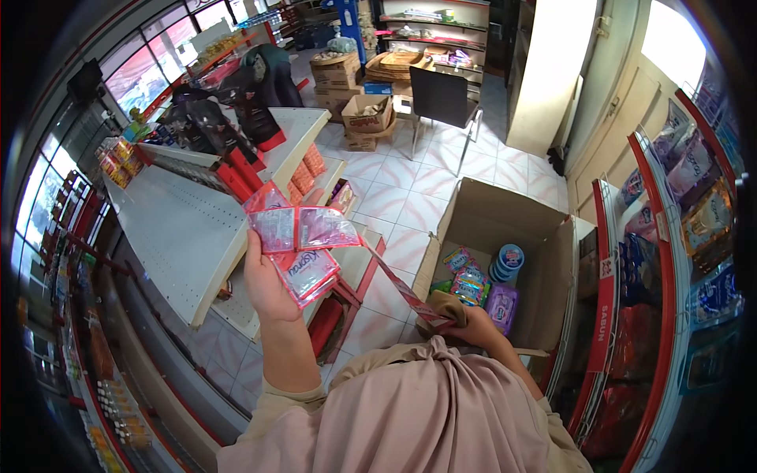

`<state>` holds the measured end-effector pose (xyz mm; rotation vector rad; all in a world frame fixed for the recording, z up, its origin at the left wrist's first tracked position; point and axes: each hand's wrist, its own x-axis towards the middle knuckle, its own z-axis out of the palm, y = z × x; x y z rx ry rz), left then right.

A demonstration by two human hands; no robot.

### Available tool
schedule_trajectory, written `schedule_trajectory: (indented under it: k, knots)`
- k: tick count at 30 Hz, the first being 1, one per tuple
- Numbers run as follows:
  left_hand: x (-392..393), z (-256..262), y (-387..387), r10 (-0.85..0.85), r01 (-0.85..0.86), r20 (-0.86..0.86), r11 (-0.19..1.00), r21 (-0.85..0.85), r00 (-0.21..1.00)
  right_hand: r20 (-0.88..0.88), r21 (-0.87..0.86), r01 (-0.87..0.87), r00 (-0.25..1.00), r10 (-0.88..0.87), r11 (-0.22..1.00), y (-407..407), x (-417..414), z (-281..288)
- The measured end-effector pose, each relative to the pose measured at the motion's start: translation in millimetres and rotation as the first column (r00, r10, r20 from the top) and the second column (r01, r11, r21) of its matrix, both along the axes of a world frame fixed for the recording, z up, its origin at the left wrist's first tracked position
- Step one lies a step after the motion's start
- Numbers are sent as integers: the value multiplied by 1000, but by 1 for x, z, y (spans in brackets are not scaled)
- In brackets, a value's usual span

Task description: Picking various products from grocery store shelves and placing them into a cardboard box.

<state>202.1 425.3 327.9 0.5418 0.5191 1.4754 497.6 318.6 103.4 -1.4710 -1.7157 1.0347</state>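
Observation:
A folded strip of pink and clear plastic sachets [307, 272] rests in my left hand [271, 287], fingers partly hidden behind it. From the bundle, a narrow tail of the strip [393, 281] stretches down to the right. My right hand [482, 328] grips a brown cloth [449, 306], and the tail's lower end lies against that cloth. Whether the right fingers also pinch the strip I cannot tell. Just beyond that hand stands an open cardboard box [502, 207]. Inside it are shiny sachet packs [470, 284], stacked blue round tubs [507, 263] and a purple pack [501, 307].
To the left is a white perforated gondola shelf [177, 236] with black bottle-shaped packs [254, 115] on top. Red-edged shelves of pouches [639, 272] line the right side. Farther off, a dark chair [443, 97] and several cardboard cartons [366, 112] stand on the tiled floor [384, 195].

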Motion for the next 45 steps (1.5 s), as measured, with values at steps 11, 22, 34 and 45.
schedule_trajectory:
  k: [11, 22, 34, 45]
  knots:
    - [-15, 5, 10, -106, 112, -51, 984, 138, 993, 28, 45, 114, 993, -115, 993, -2, 5, 1]
    - [-28, 25, 15, -8, 18, -37, 960, 281, 999, 67, 66, 61, 996, -66, 996, -6, 1, -13]
    - [-31, 21, 15, 58, -35, -71, 957, 289, 996, 134, -59, 49, 990, -40, 997, 4, 10, -35]
    - [-42, 7, 25, -71, 58, 43, 964, 259, 997, -433, -224, 24, 893, -122, 974, 14, 78, -27]
